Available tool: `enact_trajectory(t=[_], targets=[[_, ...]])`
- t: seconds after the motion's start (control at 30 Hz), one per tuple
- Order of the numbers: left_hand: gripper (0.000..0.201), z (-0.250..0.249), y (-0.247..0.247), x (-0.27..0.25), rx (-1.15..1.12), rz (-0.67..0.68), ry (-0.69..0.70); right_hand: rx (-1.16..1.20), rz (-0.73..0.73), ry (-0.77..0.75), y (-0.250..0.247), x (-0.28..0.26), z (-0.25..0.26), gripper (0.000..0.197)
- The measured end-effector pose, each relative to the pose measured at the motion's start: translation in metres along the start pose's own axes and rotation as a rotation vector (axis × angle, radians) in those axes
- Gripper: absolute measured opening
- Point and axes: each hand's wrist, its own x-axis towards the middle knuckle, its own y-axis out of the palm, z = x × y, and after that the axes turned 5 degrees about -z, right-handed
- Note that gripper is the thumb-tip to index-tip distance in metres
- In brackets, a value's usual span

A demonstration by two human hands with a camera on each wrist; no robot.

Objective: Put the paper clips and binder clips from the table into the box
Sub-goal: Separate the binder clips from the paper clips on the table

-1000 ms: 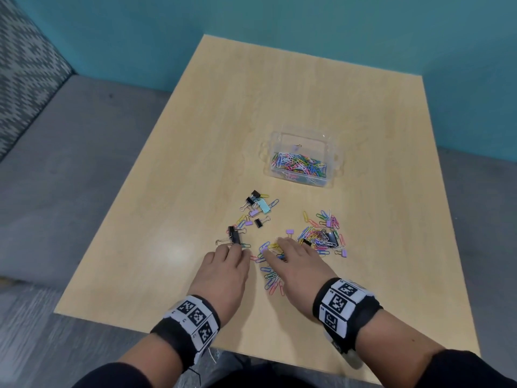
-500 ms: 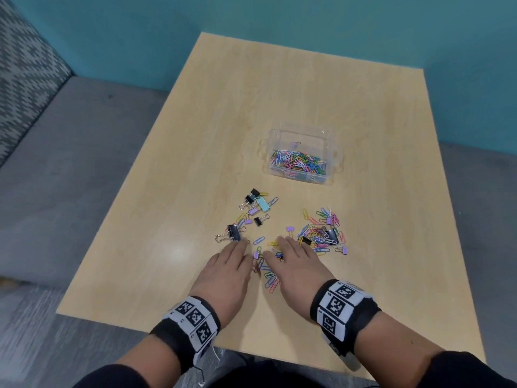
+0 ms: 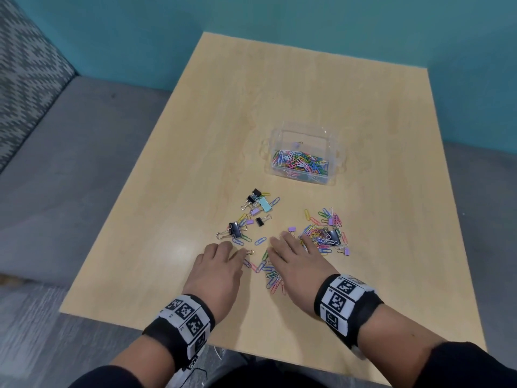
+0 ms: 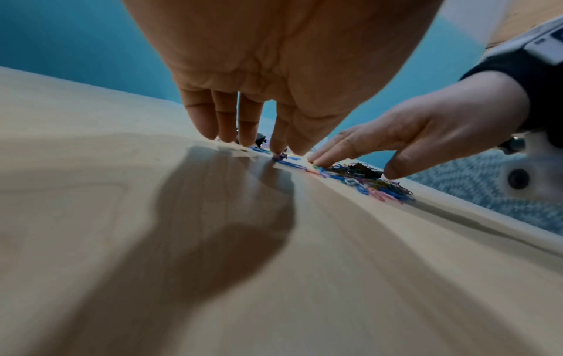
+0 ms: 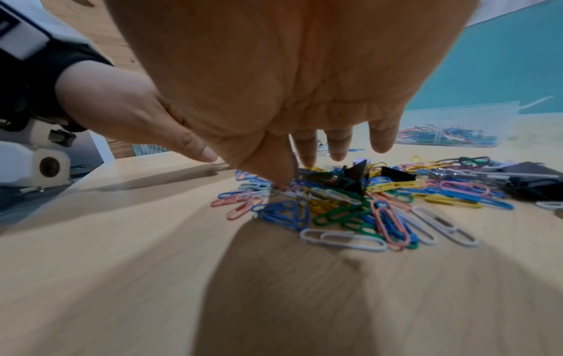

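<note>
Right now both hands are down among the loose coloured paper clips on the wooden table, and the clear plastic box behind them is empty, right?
Not empty. The head view shows the clear plastic box already holding a layer of coloured paper clips. Otherwise right: the left hand and right hand are down among the loose coloured paper clips on the wooden table.

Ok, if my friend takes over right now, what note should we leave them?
Left hand: fingers straight, tips touching loose paper clips on the table; no grip on anything.
Right hand: flat over the same clips, holding nothing.
Done: many paper clips already lie in the clear box.
Left: those clips between the hands, the pile to the right, and the binder clips nearer the box.
</note>
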Motion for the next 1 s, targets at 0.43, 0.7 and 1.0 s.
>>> enact_trajectory(t=[0.43, 0.7, 1.0], targets=[[0.043, 0.029, -0.01, -0.013, 0.023, 0.014, -0.18, 0.084, -0.057, -0.123, -0.003, 0.037, 0.03, 0.072], [0.049, 0.019, -0.003, 0.019, -0.041, 0.02, 0.047, -0.016, -0.05, -0.11, -0.001, 0.02, 0.037, 0.066], [0.02, 0.023, -0.011, 0.06, 0.031, 0.023, 0.064, -0.004, -0.08, -0.127, 0.003, 0.024, 0.042, 0.063]])
